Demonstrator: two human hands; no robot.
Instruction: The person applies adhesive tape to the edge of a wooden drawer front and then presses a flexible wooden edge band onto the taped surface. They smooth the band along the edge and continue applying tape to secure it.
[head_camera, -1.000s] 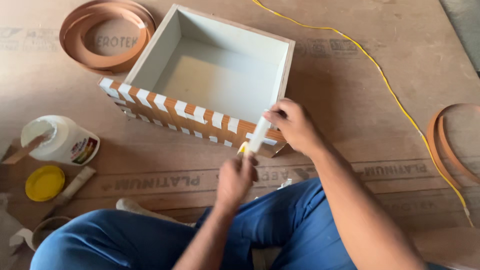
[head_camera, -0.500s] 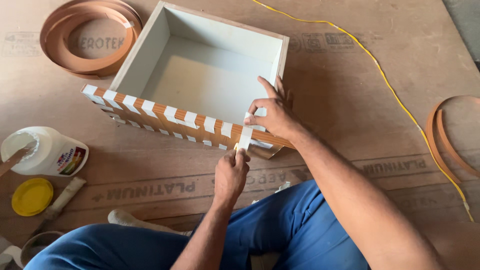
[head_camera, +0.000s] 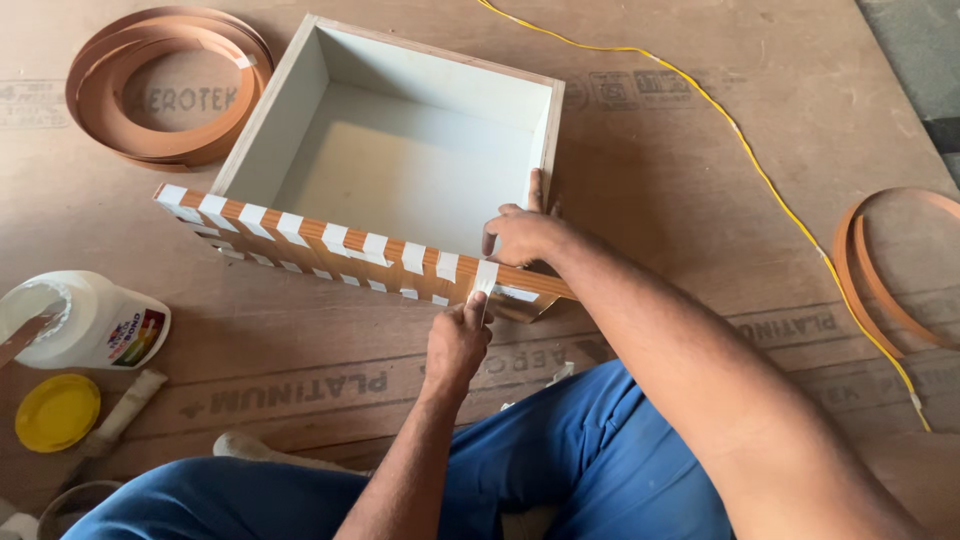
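Fingers of the left hand (head_camera: 457, 340) pinched a white tape strip (head_camera: 485, 280) against the white open wooden box (head_camera: 300, 100); the right hand (head_camera: 520, 232) pressed its taped rim. Far left stood a white glue jar (head_camera: 85, 322) with a colourful label, beside a yellow lid (head_camera: 57, 411).

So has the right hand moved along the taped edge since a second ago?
Yes. The right hand has slid from the box's near right corner to rest on the striped edge and inner wall of the box, slightly toward the person's left.
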